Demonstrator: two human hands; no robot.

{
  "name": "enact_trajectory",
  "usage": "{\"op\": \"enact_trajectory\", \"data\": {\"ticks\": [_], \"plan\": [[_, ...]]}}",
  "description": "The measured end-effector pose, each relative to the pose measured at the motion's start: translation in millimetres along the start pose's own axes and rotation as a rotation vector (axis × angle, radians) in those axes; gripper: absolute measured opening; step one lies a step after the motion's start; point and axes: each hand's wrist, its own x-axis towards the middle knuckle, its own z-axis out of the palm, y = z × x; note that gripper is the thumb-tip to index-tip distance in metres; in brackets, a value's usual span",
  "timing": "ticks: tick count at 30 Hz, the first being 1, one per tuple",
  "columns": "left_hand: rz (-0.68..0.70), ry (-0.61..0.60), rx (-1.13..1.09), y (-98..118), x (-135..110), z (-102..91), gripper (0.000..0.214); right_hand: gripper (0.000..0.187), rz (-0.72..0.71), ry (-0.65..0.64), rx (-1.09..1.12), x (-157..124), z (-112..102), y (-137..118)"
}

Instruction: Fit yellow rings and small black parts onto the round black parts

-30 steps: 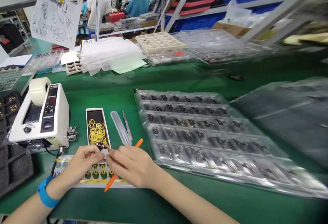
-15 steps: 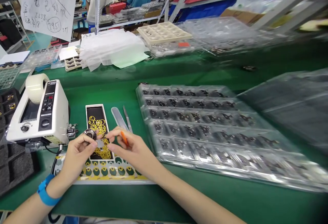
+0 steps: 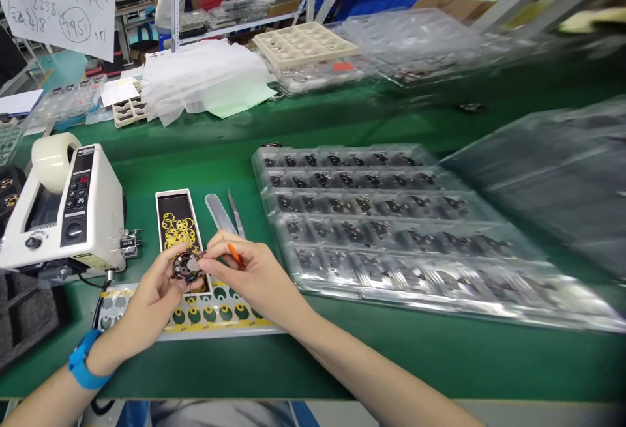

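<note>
My left hand [image 3: 159, 293] holds a round dark disc-shaped part [image 3: 182, 269] by its edge, above a narrow white box [image 3: 160, 218]. Thumb and forefinger of my right hand [image 3: 242, 270] are pinched at the disc's right side, on a small translucent piece of film [image 3: 197, 263] that lies against its face. An orange stick-like tool [image 3: 235, 255] is tucked between the fingers of the same hand; its ends are hidden. Thin yellow ring-shaped pieces [image 3: 177, 228] lie tangled in the box. Under my hands is a sticker sheet [image 3: 210, 330] with yellow and dark cut-outs.
A white tape dispenser [image 3: 107, 199] stands at left, by a black foam tray [image 3: 29, 309]. Tweezers [image 3: 235, 212] and a clear flat strip [image 3: 218, 210] lie beyond my right hand. A large clear blister tray [image 3: 362, 202] of dark parts covers the right. Papers [image 3: 210, 78] lie behind.
My left hand has turned the disc to face me, and my right fingers have come in against it with the film piece. The whole view has shifted slightly.
</note>
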Motion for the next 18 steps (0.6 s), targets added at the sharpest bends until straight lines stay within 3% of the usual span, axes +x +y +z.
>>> {"op": "enact_trajectory", "data": {"ticks": [10,18], "plan": [[0.019,-0.081,0.006,1.3,-0.5,-0.7,0.046,0.014,0.047,-0.015,0.023,-0.6,3.4,-1.2],[0.038,-0.092,0.008,-1.5,-0.5,0.5,0.048,0.015,0.039,0.045,-0.027,-3.5,9.4,-0.2]]}}
